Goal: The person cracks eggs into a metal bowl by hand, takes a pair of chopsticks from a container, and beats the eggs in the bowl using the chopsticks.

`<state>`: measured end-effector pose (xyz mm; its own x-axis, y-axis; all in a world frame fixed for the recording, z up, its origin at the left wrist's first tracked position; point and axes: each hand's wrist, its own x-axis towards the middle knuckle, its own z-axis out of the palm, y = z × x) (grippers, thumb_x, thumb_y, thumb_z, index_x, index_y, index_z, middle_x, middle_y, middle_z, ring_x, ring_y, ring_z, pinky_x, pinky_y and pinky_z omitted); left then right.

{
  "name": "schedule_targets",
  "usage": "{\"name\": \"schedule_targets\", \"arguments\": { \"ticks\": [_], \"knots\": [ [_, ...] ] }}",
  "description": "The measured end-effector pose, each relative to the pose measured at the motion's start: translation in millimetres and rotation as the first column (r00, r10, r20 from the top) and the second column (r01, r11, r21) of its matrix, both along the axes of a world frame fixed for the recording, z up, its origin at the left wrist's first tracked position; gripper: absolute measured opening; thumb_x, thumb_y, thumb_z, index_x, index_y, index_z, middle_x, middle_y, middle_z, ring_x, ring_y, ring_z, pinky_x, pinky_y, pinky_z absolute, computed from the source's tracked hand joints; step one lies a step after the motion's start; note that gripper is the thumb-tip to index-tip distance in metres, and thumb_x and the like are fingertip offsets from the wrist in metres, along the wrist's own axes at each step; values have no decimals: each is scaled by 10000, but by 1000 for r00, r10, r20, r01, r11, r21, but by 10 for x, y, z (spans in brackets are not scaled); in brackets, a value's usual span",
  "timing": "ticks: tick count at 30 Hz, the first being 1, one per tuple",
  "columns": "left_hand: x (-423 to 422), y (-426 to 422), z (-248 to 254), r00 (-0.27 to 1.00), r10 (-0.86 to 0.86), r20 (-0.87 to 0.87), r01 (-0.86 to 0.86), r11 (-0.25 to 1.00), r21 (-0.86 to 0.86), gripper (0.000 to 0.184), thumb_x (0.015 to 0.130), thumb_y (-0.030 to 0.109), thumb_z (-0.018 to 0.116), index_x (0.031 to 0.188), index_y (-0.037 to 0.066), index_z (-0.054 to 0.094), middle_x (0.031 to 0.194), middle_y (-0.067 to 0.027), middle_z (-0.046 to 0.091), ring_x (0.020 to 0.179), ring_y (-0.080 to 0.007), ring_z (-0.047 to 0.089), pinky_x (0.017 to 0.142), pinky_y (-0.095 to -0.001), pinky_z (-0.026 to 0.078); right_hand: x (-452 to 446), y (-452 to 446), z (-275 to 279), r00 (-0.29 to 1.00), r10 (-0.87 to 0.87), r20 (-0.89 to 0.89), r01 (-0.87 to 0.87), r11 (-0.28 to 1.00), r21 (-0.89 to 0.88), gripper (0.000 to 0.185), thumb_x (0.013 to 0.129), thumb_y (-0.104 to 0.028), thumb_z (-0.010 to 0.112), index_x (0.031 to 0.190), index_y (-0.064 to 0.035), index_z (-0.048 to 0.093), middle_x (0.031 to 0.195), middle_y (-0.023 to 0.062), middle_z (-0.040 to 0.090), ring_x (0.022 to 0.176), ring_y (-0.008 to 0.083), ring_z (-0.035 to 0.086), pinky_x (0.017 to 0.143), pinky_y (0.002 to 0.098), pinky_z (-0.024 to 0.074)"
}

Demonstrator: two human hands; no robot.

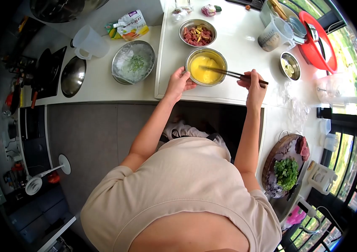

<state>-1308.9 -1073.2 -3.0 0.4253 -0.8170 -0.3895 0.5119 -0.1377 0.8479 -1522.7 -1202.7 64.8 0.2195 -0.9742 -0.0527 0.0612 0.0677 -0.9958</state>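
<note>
A metal bowl (225, 63) of yellow beaten egg (201, 75) stands near the counter's front edge. My left hand (179, 85) grips its left side, thumb at the rim and fingers low against the wall. Dark chopsticks (235, 74) are held in my right hand (253, 86), to the right of the bowl, and their tips dip into the egg. Just behind sits another metal bowl (180, 34) with pieces of red meat and yellowish strips. To the left is a wider bowl (117, 63) with chopped greens on something pale.
A measuring jug (271, 35), a small bowl of pale slices (282, 67) and a red basket (334, 61) stand at right. Crumpled plastic wrap (294, 107) lies nearer. A round board (271, 157) holds greens and meat. At left are a pitcher (90, 42), pouch (132, 26) and lid (73, 76).
</note>
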Motion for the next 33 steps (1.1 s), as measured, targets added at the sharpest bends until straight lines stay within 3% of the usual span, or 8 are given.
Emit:
{"name": "schedule_targets", "arguments": {
  "ticks": [1, 5, 9, 12, 16, 20, 24, 33],
  "knots": [
    [1, 2, 8, 1000, 0, 5, 0, 1000, 6, 311, 981, 150, 458, 1253, 0, 442, 976, -111, 623, 752, -183, 663, 642, -300, 585, 29, 0, 1, 996, -72, 44, 73, 997, -27, 325, 932, -220, 540, 845, 73, 652, 733, 129, 650, 592, 203, 670, 593, 265, 548],
    [-11, 4, 32, 1000, -6, 1, 6, 1000, -2, 306, 980, 156, 462, 1249, 11, 448, 981, -106, 625, 770, -179, 662, 663, -300, 584, 0, -29, 43, 979, 179, -93, -175, 983, 47, 347, 937, -246, 546, 853, 74, 648, 730, 128, 648, 604, 204, 672, 600, 262, 548],
    [-8, 13, 23, 1000, -15, 12, 14, 1000, 12, 298, 976, 172, 475, 1241, 35, 460, 991, -93, 633, 806, -178, 661, 702, -300, 579, 144, -43, 33, 999, 16, 34, -13, 996, -88, 334, 931, -226, 541, 835, 75, 648, 719, 129, 647, 591, 198, 668, 558, 266, 544],
    [-8, 11, 44, 1000, -10, -3, 10, 1000, 6, 303, 979, 150, 460, 1249, 12, 448, 977, -102, 626, 772, -182, 663, 669, -300, 584, 111, -79, 85, 973, 195, -124, -190, 981, 47, 347, 941, -246, 544, 854, 74, 645, 720, 129, 649, 606, 198, 672, 573, 265, 546],
    [0, 16, 16, 1000, -19, 10, 19, 1000, 1, 286, 977, 178, 476, 1227, 38, 468, 988, -93, 636, 807, -180, 664, 707, -301, 580, 209, -77, 71, 1000, 1, 29, 1, 999, -47, 326, 924, -219, 546, 830, 76, 646, 700, 133, 647, 563, 195, 661, 557, 267, 545],
    [8, 13, -10, 1000, -20, 9, 20, 1000, -6, 298, 979, 164, 465, 1242, 24, 456, 985, -101, 632, 797, -184, 666, 690, -301, 581, 148, -79, 113, 981, 176, -76, -173, 984, 43, 321, 936, -209, 535, 843, 79, 644, 716, 139, 654, 598, 201, 672, 577, 275, 550],
    [0, 5, -8, 1000, -4, -3, 4, 1000, -2, 317, 981, 138, 450, 1265, -1, 435, 971, -112, 624, 756, -188, 666, 658, -304, 584, 244, -50, 77, 999, 18, -38, -21, 995, -96, 336, 928, -218, 537, 826, 84, 641, 696, 138, 650, 562, 199, 659, 569, 277, 550],
    [-9, 6, 18, 1000, -5, -5, 5, 1000, -5, 317, 984, 142, 447, 1269, 4, 434, 974, -118, 631, 757, -195, 671, 651, -301, 586, 191, -60, 127, 981, 167, -97, -166, 986, 17, 339, 929, -228, 542, 821, 78, 639, 690, 133, 647, 565, 201, 662, 566, 262, 541]
  ]
}}
